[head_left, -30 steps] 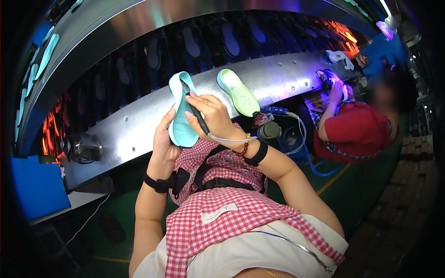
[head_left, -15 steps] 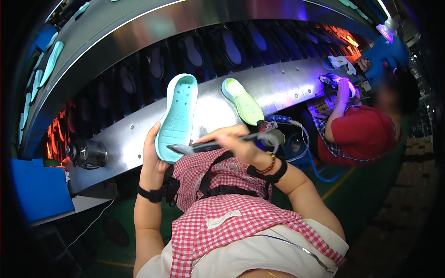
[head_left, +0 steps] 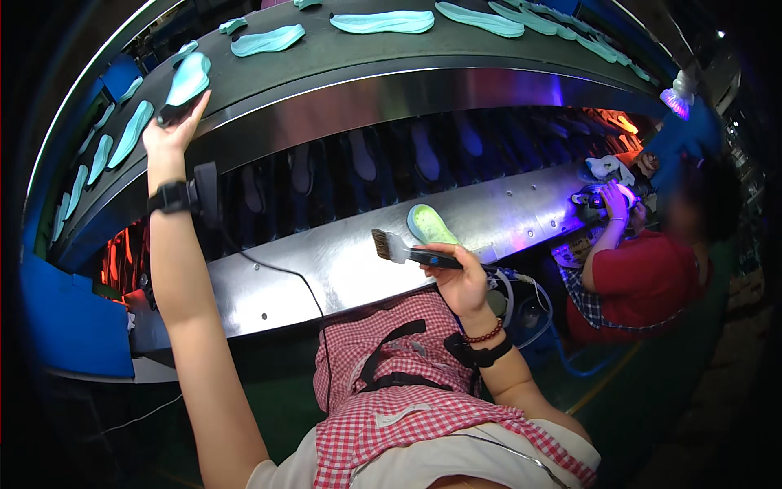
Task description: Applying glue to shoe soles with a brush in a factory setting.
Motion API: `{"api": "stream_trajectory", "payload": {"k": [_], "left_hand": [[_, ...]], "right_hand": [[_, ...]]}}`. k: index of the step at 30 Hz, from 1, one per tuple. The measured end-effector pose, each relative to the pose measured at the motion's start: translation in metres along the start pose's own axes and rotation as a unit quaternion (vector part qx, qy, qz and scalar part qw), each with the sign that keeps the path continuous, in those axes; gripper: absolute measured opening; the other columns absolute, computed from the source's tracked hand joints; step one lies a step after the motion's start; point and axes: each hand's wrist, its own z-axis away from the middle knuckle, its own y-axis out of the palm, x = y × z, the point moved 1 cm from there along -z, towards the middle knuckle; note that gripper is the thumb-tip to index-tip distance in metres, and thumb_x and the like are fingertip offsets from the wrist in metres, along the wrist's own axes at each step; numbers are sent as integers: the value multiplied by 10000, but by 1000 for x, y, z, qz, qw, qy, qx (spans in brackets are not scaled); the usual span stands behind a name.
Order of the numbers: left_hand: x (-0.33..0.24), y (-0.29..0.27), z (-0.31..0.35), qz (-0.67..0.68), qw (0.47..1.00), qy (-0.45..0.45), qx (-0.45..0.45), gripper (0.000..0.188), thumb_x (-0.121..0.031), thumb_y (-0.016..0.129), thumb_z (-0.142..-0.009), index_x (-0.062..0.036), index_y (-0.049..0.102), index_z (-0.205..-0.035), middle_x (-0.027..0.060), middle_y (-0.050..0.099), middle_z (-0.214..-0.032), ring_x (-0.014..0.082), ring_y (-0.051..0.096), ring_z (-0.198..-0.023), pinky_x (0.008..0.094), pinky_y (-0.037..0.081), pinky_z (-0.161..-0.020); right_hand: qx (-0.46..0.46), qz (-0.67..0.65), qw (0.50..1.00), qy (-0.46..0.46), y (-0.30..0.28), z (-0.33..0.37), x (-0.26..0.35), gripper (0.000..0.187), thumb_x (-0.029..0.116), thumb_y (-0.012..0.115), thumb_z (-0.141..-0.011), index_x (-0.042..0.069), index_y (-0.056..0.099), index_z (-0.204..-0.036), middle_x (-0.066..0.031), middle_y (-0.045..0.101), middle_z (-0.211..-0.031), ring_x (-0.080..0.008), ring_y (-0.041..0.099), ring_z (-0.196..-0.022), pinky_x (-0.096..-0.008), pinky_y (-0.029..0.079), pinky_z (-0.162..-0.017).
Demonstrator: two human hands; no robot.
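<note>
My left hand [head_left: 173,134] reaches up to the upper belt at the far left, its fingers around the near end of a pale turquoise shoe sole [head_left: 189,80]. Part of its grip is hidden beneath the sole, and a dark patch shows at that end. In my right hand [head_left: 463,281] is a flat brush [head_left: 399,247] with a dark handle and brown bristles, pointing left above the metal ledge. Just behind that hand rests a sole-shaped piece [head_left: 428,222] with a yellow-green inside, partly covered by my fingers.
The dark upper belt [head_left: 366,50] carries several turquoise soles [head_left: 383,22]. Below it, a lower row of dark sole shapes [head_left: 362,155] runs behind the metal ledge [head_left: 326,269]. A co-worker in red [head_left: 643,277] works at the right, near a purple lamp [head_left: 678,99].
My left hand has moved from in front of me up to the belt with the turquoise sole. My right hand has drawn the brush away from the sole and moved slightly right.
</note>
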Motion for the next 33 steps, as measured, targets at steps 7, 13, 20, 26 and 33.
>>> {"api": "stream_trajectory", "payload": {"k": [7,13,20,26,33], "left_hand": [[13,45,-17,-390,921,12,9,712,-277,489,-828,72,118,-1325,198,277,-1345,254,337,-1224,403,317,-973],[61,129,-16,-921,296,39,251,516,-330,527,-778,-1,492,-1175,135,562,-1074,197,532,-1009,284,386,-858],[104,111,-94,-947,177,136,229,766,-291,550,-761,-52,154,-1371,225,326,-1333,328,342,-1228,345,250,-1017],[94,88,-133,-935,212,114,260,518,-284,578,-780,-13,412,-1189,182,523,-1081,256,501,-1000,319,370,-859],[45,55,-58,-869,310,114,368,171,-173,519,-863,-16,506,-796,4,504,-713,105,441,-676,276,371,-617]], "right_hand": [[-71,-17,997,35,-20,-1,3,269,116,489,-864,-78,537,-1044,-186,587,-1025,-180,595,-799,-276,479,-751],[-17,119,991,63,-24,-4,2,240,-88,591,-734,-47,576,-970,-165,594,-1011,-164,587,-882,-246,474,-792],[-85,139,984,69,-39,11,6,221,-67,616,-728,-36,591,-946,-136,618,-964,-143,601,-828,-227,493,-747],[-129,171,973,82,-55,29,25,239,-85,626,-707,-42,585,-939,-149,619,-945,-185,606,-860,-266,493,-784],[-158,132,978,20,-58,14,25,188,-70,569,-744,-30,575,-927,-138,610,-954,-182,585,-874,-291,460,-820]]}}
